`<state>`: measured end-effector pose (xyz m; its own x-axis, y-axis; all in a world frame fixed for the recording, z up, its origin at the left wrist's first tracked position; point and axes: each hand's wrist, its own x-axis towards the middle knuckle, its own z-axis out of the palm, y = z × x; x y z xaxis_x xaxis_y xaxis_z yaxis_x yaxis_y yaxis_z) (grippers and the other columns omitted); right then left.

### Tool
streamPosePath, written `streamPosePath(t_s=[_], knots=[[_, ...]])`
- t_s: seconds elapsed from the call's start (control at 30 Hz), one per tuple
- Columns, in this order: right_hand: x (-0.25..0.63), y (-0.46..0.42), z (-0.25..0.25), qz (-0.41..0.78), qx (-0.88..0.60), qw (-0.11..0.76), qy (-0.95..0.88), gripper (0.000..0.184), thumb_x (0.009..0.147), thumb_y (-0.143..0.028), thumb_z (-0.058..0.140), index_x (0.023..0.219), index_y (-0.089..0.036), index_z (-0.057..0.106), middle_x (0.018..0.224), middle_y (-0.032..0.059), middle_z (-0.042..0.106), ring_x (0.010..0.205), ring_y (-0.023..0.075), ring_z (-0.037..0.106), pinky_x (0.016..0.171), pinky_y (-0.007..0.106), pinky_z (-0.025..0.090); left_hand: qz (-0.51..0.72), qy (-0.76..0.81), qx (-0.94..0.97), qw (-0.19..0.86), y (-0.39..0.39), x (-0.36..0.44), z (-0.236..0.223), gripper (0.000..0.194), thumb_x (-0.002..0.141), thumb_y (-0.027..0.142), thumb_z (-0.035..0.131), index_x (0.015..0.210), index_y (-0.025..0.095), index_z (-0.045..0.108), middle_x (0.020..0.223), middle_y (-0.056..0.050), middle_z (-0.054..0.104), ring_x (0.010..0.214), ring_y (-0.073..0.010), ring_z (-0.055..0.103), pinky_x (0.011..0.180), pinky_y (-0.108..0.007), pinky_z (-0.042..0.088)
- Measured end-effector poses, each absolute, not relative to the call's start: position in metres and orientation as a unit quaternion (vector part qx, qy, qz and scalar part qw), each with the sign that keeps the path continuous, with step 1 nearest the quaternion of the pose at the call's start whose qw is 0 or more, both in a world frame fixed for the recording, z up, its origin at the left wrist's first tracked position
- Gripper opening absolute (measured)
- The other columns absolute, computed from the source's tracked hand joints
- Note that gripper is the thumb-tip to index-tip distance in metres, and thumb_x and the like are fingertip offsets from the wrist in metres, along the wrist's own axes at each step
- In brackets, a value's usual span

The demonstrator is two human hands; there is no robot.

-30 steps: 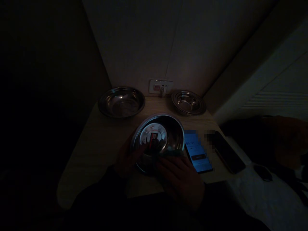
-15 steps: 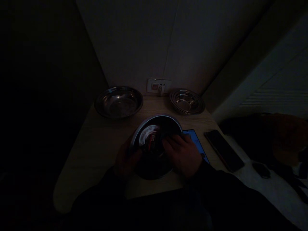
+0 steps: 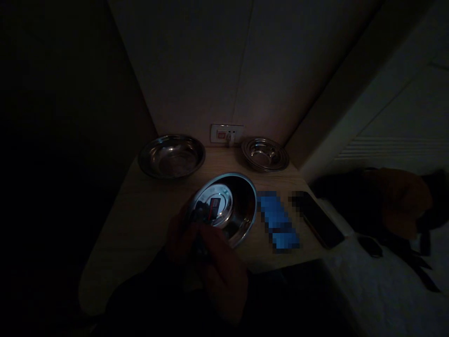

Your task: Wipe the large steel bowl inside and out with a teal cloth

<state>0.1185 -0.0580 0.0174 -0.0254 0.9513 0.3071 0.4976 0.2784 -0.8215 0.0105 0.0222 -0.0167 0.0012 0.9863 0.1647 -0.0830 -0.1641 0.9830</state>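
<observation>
A shiny steel bowl (image 3: 242, 213) with a dark and red label (image 3: 214, 208) on its inner bottom is tilted over the table's front. My left hand (image 3: 180, 236) is closed on its left rim, fingers partly lost in shadow. My right hand (image 3: 222, 269) is at the bowl's near left rim, close beside the left hand. Its fingers are pinched over what looks like a dark cloth (image 3: 200, 245), hard to make out in the dim light.
A wide steel basin (image 3: 171, 159) stands at the back left of the wooden table (image 3: 129, 234); nested steel bowls (image 3: 264, 155) stand back right. A lit phone (image 3: 278, 222) and a dark phone (image 3: 322, 222) lie to the right. A wall socket (image 3: 227, 134) is behind.
My right hand has moved from the bowl's right inside to its near left rim, beside my left hand. The bowl tilts more, and the lit phone shows more fully.
</observation>
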Motion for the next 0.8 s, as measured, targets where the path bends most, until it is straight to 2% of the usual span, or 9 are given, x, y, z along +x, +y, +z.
streamPosePath(t_s=[0.07,0.17,0.27,0.37,0.43,0.53,0.7,0.8], knots=[[0.133,-0.059,0.012,0.217,-0.490,0.381,-0.753,0.059,0.080,-0.018,0.039,0.139,-0.010,0.041,0.139,0.0109,0.050,0.129,0.0208,0.043,0.103,0.034,0.041,0.560,0.429,0.534,0.466,0.023,0.009,-0.018,0.058,0.071,0.047,0.063,0.120,0.016,0.062,0.115,-0.009,0.069,0.107,-0.0285,0.063,0.094,-0.036,0.050],[0.176,-0.046,0.006,0.132,-0.429,0.209,-0.869,0.062,0.078,-0.022,0.047,0.138,-0.009,0.043,0.142,0.0129,0.047,0.128,0.0273,0.044,0.106,0.044,0.038,0.554,0.419,0.566,0.444,0.023,0.009,-0.015,0.050,0.077,0.044,0.059,0.120,0.017,0.062,0.111,-0.007,0.071,0.102,-0.0261,0.065,0.091,-0.036,0.051],[0.221,-0.016,0.012,0.026,-0.386,0.090,-0.918,0.047,0.085,-0.022,0.049,0.130,-0.009,0.052,0.135,0.0156,0.053,0.123,0.0291,0.050,0.103,0.049,0.040,0.547,0.411,0.586,0.434,0.025,0.010,-0.009,0.050,0.078,0.045,0.057,0.119,0.016,0.063,0.108,-0.008,0.072,0.099,-0.0269,0.066,0.089,-0.037,0.052],[0.244,0.009,0.022,-0.056,-0.348,0.051,-0.934,0.037,0.089,-0.013,0.046,0.123,-0.007,0.057,0.130,0.0178,0.057,0.121,0.0277,0.052,0.104,0.047,0.039,0.536,0.422,0.586,0.437,0.026,0.012,-0.007,0.057,0.077,0.048,0.057,0.121,0.014,0.061,0.107,-0.009,0.072,0.099,-0.0280,0.066,0.087,-0.036,0.052],[0.243,0.009,0.021,-0.061,-0.362,0.066,-0.928,0.037,0.088,-0.013,0.046,0.123,-0.007,0.058,0.130,0.0181,0.057,0.121,0.0287,0.052,0.104,0.048,0.040,0.537,0.436,0.573,0.439,0.027,0.013,-0.007,0.057,0.077,0.050,0.056,0.120,0.012,0.062,0.106,-0.010,0.072,0.099,-0.0277,0.066,0.086,-0.035,0.052],[0.217,-0.013,0.010,0.019,-0.416,0.124,-0.900,0.046,0.083,-0.018,0.050,0.127,-0.005,0.054,0.133,0.0189,0.054,0.122,0.0314,0.051,0.103,0.049,0.041,0.550,0.454,0.551,0.433,0.027,0.016,-0.008,0.054,0.076,0.052,0.056,0.113,0.014,0.064,0.105,-0.009,0.072,0.099,-0.0269,0.065,0.086,-0.034,0.052],[0.142,-0.049,0.004,0.244,-0.496,0.337,-0.762,0.060,0.079,-0.016,0.043,0.139,-0.011,0.042,0.140,0.0130,0.049,0.129,0.0217,0.045,0.106,0.040,0.040,0.564,0.461,0.521,0.445,0.027,0.013,-0.017,0.044,0.073,0.052,0.057,0.101,0.019,0.067,0.099,-0.006,0.073,0.094,-0.0261,0.067,0.083,-0.034,0.053],[0.125,-0.041,0.017,0.404,-0.538,0.461,-0.579,0.047,0.079,-0.025,0.044,0.123,-0.017,0.060,0.122,0.0092,0.064,0.112,0.0215,0.060,0.096,0.039,0.048,0.558,0.478,0.499,0.459,0.030,0.009,-0.020,0.042,0.069,0.052,0.059,0.095,0.020,0.068,0.094,-0.006,0.074,0.093,-0.0282,0.067,0.082,-0.038,0.054]])
